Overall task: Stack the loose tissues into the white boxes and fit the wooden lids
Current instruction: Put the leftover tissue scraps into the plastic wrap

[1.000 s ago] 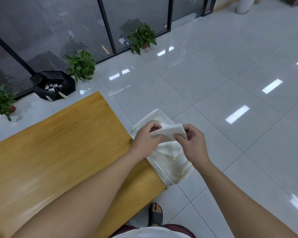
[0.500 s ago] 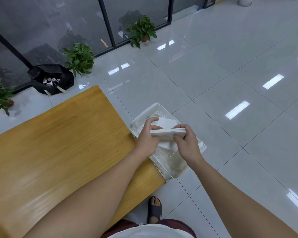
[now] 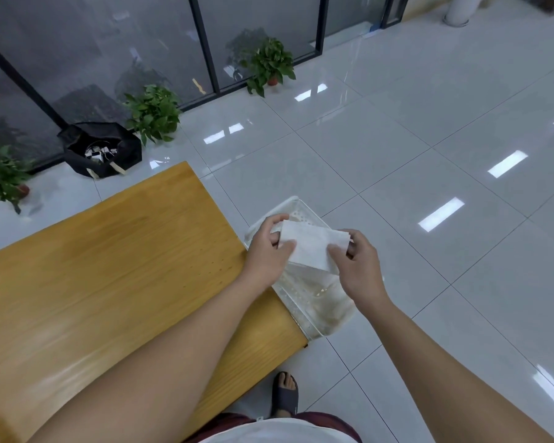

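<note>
A folded white tissue (image 3: pixel 311 244) is held flat between both hands, just above a clear perforated plastic basket (image 3: pixel 320 311). My left hand (image 3: pixel 266 251) pinches the tissue's left end; my right hand (image 3: pixel 359 266) pinches its right end. The basket sits beside the right end of the wooden table (image 3: pixel 109 266) and seems to hold more loose tissue. No white box or wooden lid is in view.
A glossy white tiled floor (image 3: pixel 397 155) spreads to the right. Along the glass wall stand potted plants (image 3: pixel 154 113) (image 3: pixel 269 65) and an open black bag (image 3: pixel 103 148). A sandalled foot (image 3: pixel 285 394) shows below the table's corner.
The hands have spread the tissue out flatter and wider and lifted it a little over the basket. The head camera has shifted slightly.
</note>
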{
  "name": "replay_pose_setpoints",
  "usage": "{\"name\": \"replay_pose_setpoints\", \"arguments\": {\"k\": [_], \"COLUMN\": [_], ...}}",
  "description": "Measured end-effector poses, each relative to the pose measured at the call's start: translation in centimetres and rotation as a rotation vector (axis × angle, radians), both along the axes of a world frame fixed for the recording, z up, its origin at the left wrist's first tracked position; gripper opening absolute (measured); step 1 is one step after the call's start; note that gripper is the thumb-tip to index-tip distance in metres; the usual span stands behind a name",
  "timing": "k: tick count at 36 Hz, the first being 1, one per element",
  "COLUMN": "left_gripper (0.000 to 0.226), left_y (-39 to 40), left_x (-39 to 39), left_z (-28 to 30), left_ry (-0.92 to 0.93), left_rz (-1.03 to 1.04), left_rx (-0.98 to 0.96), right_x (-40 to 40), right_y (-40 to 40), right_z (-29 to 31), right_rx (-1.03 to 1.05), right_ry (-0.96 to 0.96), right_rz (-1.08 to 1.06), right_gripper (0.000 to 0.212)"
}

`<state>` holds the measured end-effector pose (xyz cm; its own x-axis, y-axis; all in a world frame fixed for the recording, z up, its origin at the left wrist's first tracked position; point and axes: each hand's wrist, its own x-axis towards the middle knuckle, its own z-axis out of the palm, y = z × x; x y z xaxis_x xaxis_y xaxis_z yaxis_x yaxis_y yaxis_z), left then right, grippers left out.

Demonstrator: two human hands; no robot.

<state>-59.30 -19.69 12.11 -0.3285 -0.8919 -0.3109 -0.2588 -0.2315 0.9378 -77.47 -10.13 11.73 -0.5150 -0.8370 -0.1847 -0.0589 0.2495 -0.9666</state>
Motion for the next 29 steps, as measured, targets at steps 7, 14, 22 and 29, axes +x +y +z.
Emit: {"name": "replay_pose_setpoints", "arguments": {"k": [7, 14, 22, 29], "left_gripper": [0.063, 0.089, 0.050, 0.033], "left_y": [0.1, 0.8, 1.2, 3.1], "left_x": [3.0, 7.7, 14.7, 24.0], "left_z": [1.5, 2.3, 2.9, 3.0], "left_ry": [-0.098, -0.149, -0.156, -0.168], "left_rz": [-0.090, -0.124, 0.038, 0.219], "left_rx": [0.098, -0.005, -0.159, -0.120], "right_x": [2.3, 4.9, 9.4, 17.4], "right_y": [-1.0, -1.3, -3.7, -6.8], "right_z": [1.3, 1.7, 2.9, 3.3], "right_rx": [0.079, 0.073, -0.063, -0.059], "right_ry": [-0.128, -0.024, -0.032, 0.019], "right_rz": [0.173, 0.388, 0.483, 0.688], "right_gripper": [0.055, 0.069, 0.050, 0.026]}}
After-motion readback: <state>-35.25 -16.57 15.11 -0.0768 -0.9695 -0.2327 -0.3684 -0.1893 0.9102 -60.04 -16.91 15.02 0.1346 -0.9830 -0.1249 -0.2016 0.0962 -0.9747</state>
